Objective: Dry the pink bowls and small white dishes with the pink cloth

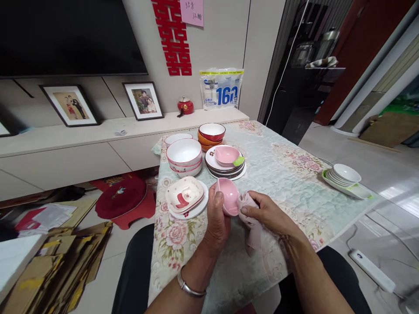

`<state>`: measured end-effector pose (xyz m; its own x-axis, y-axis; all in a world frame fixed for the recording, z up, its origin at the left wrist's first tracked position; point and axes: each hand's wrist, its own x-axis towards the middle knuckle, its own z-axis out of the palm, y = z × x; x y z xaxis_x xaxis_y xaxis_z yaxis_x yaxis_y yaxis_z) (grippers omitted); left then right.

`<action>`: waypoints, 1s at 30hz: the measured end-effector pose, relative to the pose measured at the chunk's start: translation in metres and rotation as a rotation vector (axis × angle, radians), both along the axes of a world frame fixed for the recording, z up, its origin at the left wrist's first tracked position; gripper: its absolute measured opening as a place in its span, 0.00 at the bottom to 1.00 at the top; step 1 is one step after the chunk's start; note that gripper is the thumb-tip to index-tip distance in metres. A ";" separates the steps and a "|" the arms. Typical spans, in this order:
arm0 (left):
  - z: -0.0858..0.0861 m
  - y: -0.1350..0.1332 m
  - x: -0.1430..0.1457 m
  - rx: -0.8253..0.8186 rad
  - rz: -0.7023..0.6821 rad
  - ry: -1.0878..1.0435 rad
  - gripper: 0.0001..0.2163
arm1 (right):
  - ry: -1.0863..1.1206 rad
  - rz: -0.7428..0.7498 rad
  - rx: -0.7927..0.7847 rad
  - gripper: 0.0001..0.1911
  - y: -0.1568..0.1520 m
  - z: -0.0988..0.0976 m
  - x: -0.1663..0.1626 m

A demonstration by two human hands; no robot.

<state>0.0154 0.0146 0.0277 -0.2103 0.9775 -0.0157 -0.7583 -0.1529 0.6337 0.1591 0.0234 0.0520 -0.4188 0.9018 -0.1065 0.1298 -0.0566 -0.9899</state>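
My left hand (218,216) grips a pink bowl (228,194) by its left side, thumb over the rim, above the front part of the table. A pale pink cloth (251,218) is pinched in my right hand (266,211), pressed against the bowl's right edge and hanging below it. Beyond them, a similar pink bowl (226,155) with a green leaf-shaped handle sits on a stack of dark-rimmed plates (224,172). Left of my hands, cream square dishes (184,194) rest on a white plate (199,205).
White bowls with pink rims (184,152) and red and orange bowls (211,135) stand stacked at the back left. Small white bowls (345,174) sit on a leaf-shaped tray (363,192) near the right edge. A red stool (124,196) and flattened cardboard (62,266) are on the left floor.
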 end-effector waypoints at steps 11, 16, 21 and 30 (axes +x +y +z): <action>-0.001 -0.001 0.003 -0.037 -0.144 -0.107 0.17 | -0.139 -0.286 0.301 0.13 0.014 -0.019 -0.003; -0.002 -0.003 0.003 -0.026 -0.157 -0.066 0.14 | -0.465 -0.404 0.448 0.12 0.016 -0.025 -0.005; -0.004 -0.007 0.004 0.050 -0.312 0.102 0.16 | -0.562 -0.305 0.649 0.16 0.013 -0.024 -0.004; -0.005 -0.009 0.006 -0.045 -0.392 0.103 0.18 | -0.752 -0.315 0.572 0.15 0.014 -0.022 0.005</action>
